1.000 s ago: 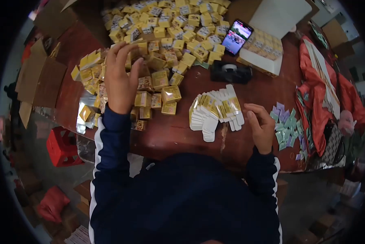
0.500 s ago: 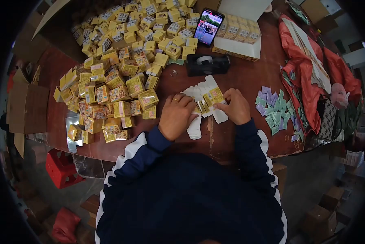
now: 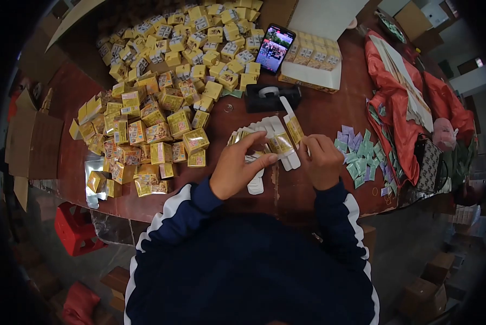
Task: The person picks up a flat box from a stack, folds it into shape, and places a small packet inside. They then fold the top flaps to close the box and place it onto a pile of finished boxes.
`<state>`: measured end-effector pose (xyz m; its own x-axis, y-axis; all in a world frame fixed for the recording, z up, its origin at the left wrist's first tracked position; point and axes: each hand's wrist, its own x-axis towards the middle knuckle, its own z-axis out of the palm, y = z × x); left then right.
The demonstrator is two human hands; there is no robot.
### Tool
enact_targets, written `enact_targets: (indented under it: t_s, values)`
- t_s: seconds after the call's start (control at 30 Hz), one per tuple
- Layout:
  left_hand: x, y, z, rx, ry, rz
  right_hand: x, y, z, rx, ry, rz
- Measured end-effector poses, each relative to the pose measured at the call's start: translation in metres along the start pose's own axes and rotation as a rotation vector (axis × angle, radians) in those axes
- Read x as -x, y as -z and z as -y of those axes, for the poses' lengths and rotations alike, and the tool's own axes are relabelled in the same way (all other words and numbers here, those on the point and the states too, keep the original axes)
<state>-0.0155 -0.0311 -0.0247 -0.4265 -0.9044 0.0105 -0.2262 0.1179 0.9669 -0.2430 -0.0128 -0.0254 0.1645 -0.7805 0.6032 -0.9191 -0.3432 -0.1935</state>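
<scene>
Flat yellow-and-white carton blanks (image 3: 279,143) lie fanned out on the red-brown table in front of me. My left hand (image 3: 242,165) is over their left part, thumb and fingers apart, touching the stack. One carton piece (image 3: 294,129) stands raised and tilted at the right of the stack, its long white flap pointing up. The bent fingers of my right hand (image 3: 321,157) pinch its lower right edge. Many folded yellow boxes (image 3: 159,131) are heaped to the left of my hands.
A black tape dispenser (image 3: 256,98) and a lit phone (image 3: 275,50) stand beyond the blanks. An open carton (image 3: 314,76) holds small boxes. Green and purple sachets (image 3: 364,153) lie at right by a red bag (image 3: 390,81). A red stool (image 3: 75,230) is below left.
My right hand has moved slightly down and right, and one carton piece is now lifted and tilted. My left hand has opened its thumb away from its fingers. The view has shifted slightly.
</scene>
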Motion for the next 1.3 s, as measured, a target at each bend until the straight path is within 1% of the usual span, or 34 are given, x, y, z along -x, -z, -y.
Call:
enact_targets:
  t_s: [0.03, 0.07, 0.13, 0.17, 0.2, 0.27, 0.3, 0.37, 0.43, 0.47, 0.5, 0.53, 0.57, 0.6, 0.67, 0.7, 0.73, 0.77, 0.8, 0.83, 0.87, 0.9, 0.97, 1.03, 1.1, 1.13, 1.2, 1.23, 1.3]
  values:
    - [0.0, -0.002, -0.006, 0.361, 0.154, 0.085, -0.006, 0.008, 0.013, -0.014, 0.037, -0.039]
    - [-0.001, -0.008, -0.003, 0.358, 0.147, 0.082, -0.011, 0.015, 0.024, -0.014, 0.042, -0.046]
    - [-0.007, -0.018, 0.004, 0.513, -0.128, 0.113, -0.019, 0.022, 0.042, -0.144, 0.11, -0.07]
    - [-0.007, -0.016, -0.002, 0.692, -0.094, 0.159, -0.019, 0.023, 0.047, -0.147, 0.121, -0.076]
    - [-0.008, -0.013, -0.004, 0.688, -0.102, 0.15, -0.018, 0.023, 0.052, -0.187, 0.135, -0.088]
    - [-0.007, -0.005, -0.007, 1.009, -0.025, 0.243, -0.016, 0.023, 0.056, -0.228, 0.152, -0.103]
    - [-0.006, -0.001, -0.008, 1.006, -0.03, 0.244, -0.014, 0.022, 0.055, -0.263, 0.147, -0.081]
    - [-0.002, 0.006, -0.01, 0.74, -0.067, 0.186, -0.016, 0.022, 0.055, -0.296, 0.14, -0.061]
    - [0.002, 0.012, -0.016, 0.724, -0.064, 0.144, -0.024, 0.029, 0.055, -0.592, 0.045, 0.067]
    - [0.004, 0.014, -0.017, 0.71, -0.059, 0.105, -0.029, 0.034, 0.055, -0.592, 0.045, 0.068]
    - [0.005, 0.016, -0.016, 0.712, -0.059, 0.108, -0.034, 0.039, 0.054, -0.714, 0.016, 0.114]
    - [0.006, 0.02, -0.014, 0.6, -0.042, 0.126, -0.037, 0.043, 0.052, -0.833, -0.013, 0.158]
    - [0.006, 0.022, -0.013, 0.488, -0.028, 0.141, -0.039, 0.044, 0.05, -0.829, -0.011, 0.156]
    - [0.005, 0.024, -0.013, 0.488, -0.033, 0.142, -0.04, 0.044, 0.047, -0.855, -0.032, 0.131]
    - [0.004, 0.027, -0.014, 0.093, -0.226, 0.123, -0.043, 0.043, 0.042, -0.882, -0.054, 0.108]
    - [0.006, 0.027, -0.015, 0.093, -0.227, 0.124, -0.044, 0.043, 0.037, -0.963, -0.105, 0.155]
    - [0.009, 0.026, -0.018, 0.232, -0.147, 0.119, -0.045, 0.041, 0.033, -1.042, -0.153, 0.201]
    - [0.012, 0.025, -0.021, 0.37, -0.071, 0.114, -0.044, 0.037, 0.032, -1.038, -0.146, 0.197]
    - [0.014, 0.023, -0.023, 0.367, -0.084, 0.114, -0.04, 0.03, 0.031, -1.085, -0.096, 0.251]
    - [0.017, 0.02, -0.024, 0.455, -0.107, 0.061, -0.037, 0.024, 0.029, -1.128, -0.041, 0.303]
    - [0.018, 0.018, -0.026, 0.543, -0.13, 0.01, -0.031, 0.019, 0.031, -1.137, -0.039, 0.357]
    - [0.019, 0.02, -0.026, 0.388, -0.193, 0.005, -0.027, 0.017, 0.036, -1.129, -0.027, 0.348]
    - [0.024, 0.018, -0.029, 0.398, -0.22, -0.012, -0.02, 0.012, 0.049, -1.35, -0.215, 0.357]
    - [0.029, 0.017, -0.031, 0.41, -0.236, -0.029, -0.018, 0.011, 0.054, -1.365, -0.206, 0.333]
    - [0.032, 0.018, -0.031, 0.468, -0.323, -0.087, -0.016, 0.008, 0.06, -1.396, -0.219, 0.247]
    - [0.033, 0.017, -0.028, 0.468, -0.323, -0.087, -0.017, 0.007, 0.062, -1.397, -0.219, 0.247]
    - [0.034, 0.014, -0.022, 0.404, -0.418, -0.156, -0.019, 0.005, 0.065, -1.325, -0.165, 0.183]
    - [0.035, 0.013, -0.024, 0.404, -0.416, -0.158, -0.02, 0.004, 0.067, -1.327, -0.166, 0.186]
    - [0.036, 0.013, -0.031, 0.587, -0.269, -0.063, -0.021, 0.003, 0.07, -1.328, -0.145, 0.154]
